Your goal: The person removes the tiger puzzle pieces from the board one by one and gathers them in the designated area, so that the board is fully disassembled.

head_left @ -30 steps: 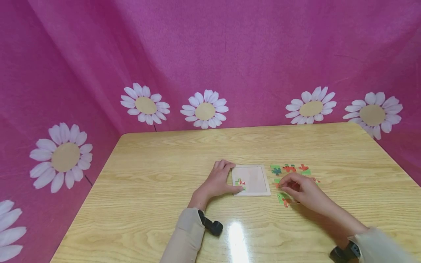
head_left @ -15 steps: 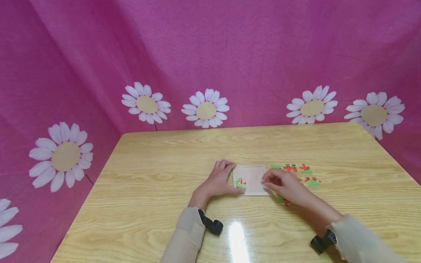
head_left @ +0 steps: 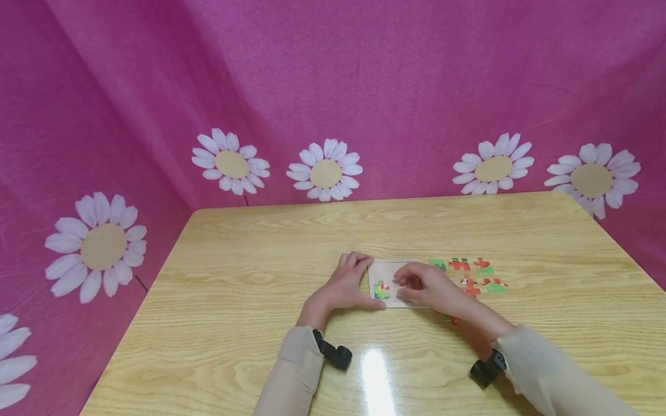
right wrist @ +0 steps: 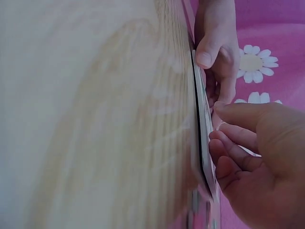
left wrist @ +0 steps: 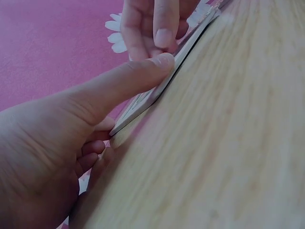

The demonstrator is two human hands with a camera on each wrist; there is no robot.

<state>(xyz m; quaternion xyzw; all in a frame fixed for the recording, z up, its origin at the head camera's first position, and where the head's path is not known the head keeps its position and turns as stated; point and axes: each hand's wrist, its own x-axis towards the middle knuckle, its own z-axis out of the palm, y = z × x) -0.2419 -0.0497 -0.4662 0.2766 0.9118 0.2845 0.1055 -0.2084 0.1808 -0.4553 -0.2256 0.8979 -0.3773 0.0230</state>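
Note:
A pale square puzzle tray (head_left: 378, 270) lies on the table in the head view. One green, white and red puzzle piece (head_left: 382, 290) sits in its near left corner. My left hand (head_left: 340, 289) holds the tray's left side, thumb on the near edge and fingers at the far corner. Over the tray's middle, my right hand (head_left: 429, 289) has thumb and fingertips drawn together in a pinch. The puzzle piece between them is mostly hidden by the fingers. In the right wrist view, the right fingertips are close above the tray (right wrist: 204, 138).
Loose puzzle pieces lie right of the tray, among them a red piece (head_left: 460, 264), a red and green piece (head_left: 484, 266) and a green piece (head_left: 495, 286). The right forearm passes over the table (head_left: 260, 277) beside them. A pink flowered cloth (head_left: 395, 98) hangs behind.
My right hand has moved left from the loose pieces to above the tray, pinching a piece. The left hand stays on the tray.

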